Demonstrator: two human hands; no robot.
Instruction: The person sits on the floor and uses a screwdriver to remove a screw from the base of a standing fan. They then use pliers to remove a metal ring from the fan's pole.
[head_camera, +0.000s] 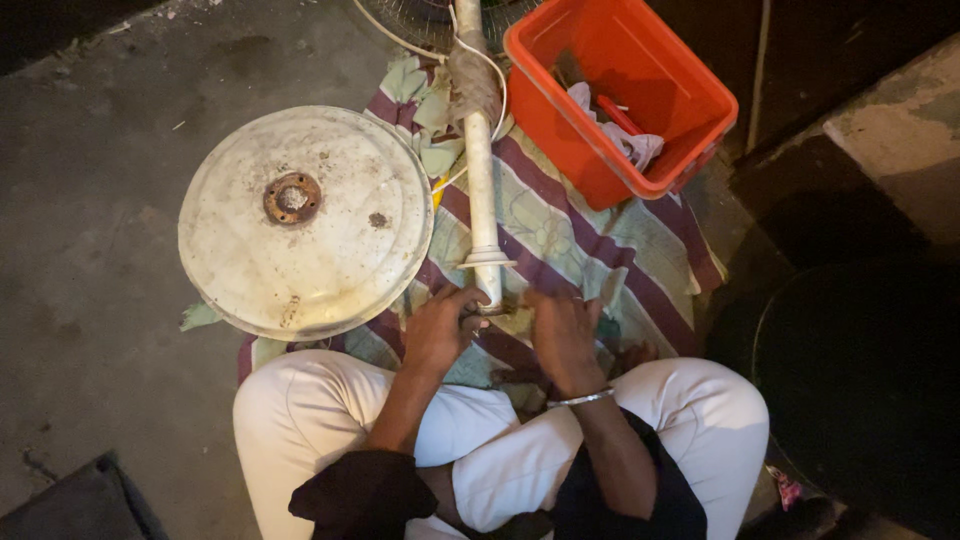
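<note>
The long white metal fan pole (480, 170) ends between your hands on the striped cloth (590, 240). Your left hand (438, 330) grips its lower end; your right hand (562, 335) rests curled beside it, grip unclear. Beyond your right hand, an orange plastic bin (560, 135) holds rags and a red tool. Left lies the round white base (305, 220).

Single head-mounted view. You look almost straight down from your own head height while seated cross-legged on the concrete floor (90, 260); your knees fill the lower edge. The lens faces forward and down, close over the striped cloth (610, 250), with the red bin (700, 100) at the top. No second view overlaps.
</note>
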